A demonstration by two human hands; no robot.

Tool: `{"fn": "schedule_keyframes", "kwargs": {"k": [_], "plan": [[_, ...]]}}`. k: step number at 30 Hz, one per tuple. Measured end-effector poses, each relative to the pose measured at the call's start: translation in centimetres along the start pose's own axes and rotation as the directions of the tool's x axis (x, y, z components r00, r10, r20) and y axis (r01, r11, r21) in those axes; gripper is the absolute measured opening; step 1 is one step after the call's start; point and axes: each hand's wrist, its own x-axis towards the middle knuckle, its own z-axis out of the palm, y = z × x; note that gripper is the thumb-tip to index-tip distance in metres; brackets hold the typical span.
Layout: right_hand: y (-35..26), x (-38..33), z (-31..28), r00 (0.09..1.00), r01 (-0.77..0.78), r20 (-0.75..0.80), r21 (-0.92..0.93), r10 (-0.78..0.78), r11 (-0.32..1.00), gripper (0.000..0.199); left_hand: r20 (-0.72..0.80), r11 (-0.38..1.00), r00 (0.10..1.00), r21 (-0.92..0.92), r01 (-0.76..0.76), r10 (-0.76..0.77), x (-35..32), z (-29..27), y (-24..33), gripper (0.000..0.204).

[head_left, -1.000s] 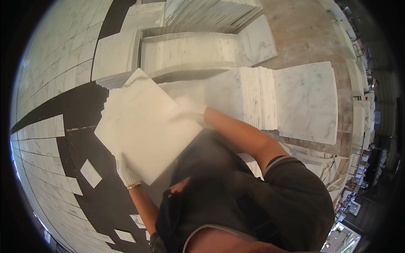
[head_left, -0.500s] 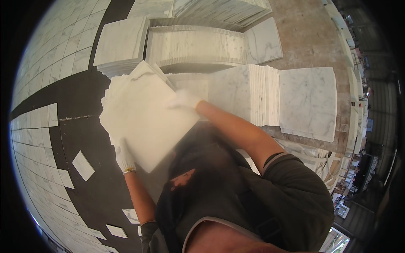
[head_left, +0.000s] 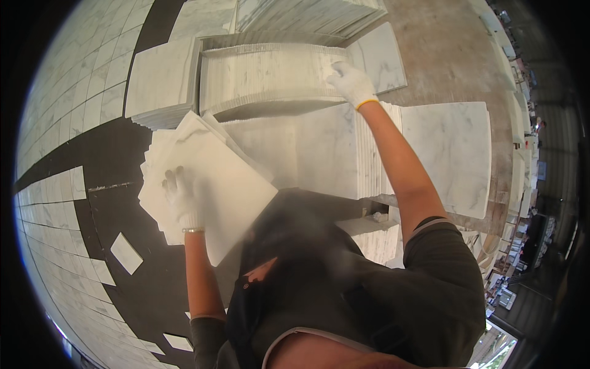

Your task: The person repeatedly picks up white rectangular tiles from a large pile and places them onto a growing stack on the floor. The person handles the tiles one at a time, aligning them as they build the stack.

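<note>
White gloves (head_left: 355, 84), the right one with a yellow edge (head_left: 367, 103); dark short-sleeved shirt (head_left: 430, 295), pale collar trim (head_left: 299, 329), orange chest print (head_left: 261, 272).

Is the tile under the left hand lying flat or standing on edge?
Lying flat: the white tile shows its broad face upward, and corners of other tiles jut out beneath it.

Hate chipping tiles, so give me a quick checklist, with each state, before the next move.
1. Left hand over the fanned tile pile, fingers spread: ok.
2. Pile squared up: not ok; its corners stick out at different angles.
3. Right hand at the right end of the row of on-edge tiles: ok.
4. Right hand's grip on a tile: cannot tell.
5. Both hands gloved: ok.
</note>
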Motion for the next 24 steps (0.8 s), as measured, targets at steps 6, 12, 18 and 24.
{"fn": "schedule_keyframes", "kwargs": {"k": [6,12,18,24], "plan": [[15.3,8.7,-6.3,0.917,-0.344,-0.021,-0.545,0.397,0.765,0.043,-0.013,0.975,0.996,0.203,0.087,-0.087,1.6,1.4,4.8,0.060],[21.9,12.2,-3.8,0.900,-0.394,-0.140,-0.662,0.412,0.637,0.034,-0.024,0.971,0.998,0.229,0.067,-0.063,1.6,2.3,3.9,0.063],[24.6,14.3,-0.6,0.880,-0.474,-0.311,-0.640,0.360,0.605,0.027,0.023,0.969,0.995,0.231,0.086,-0.094,1.5,2.6,3.5,0.066],[22.8,13.4,-0.2,0.909,-0.417,-0.325,-0.680,0.263,0.603,0.023,0.027,0.966,0.995,0.246,0.083,-0.092,1.6,2.5,3.8,0.067]]}}
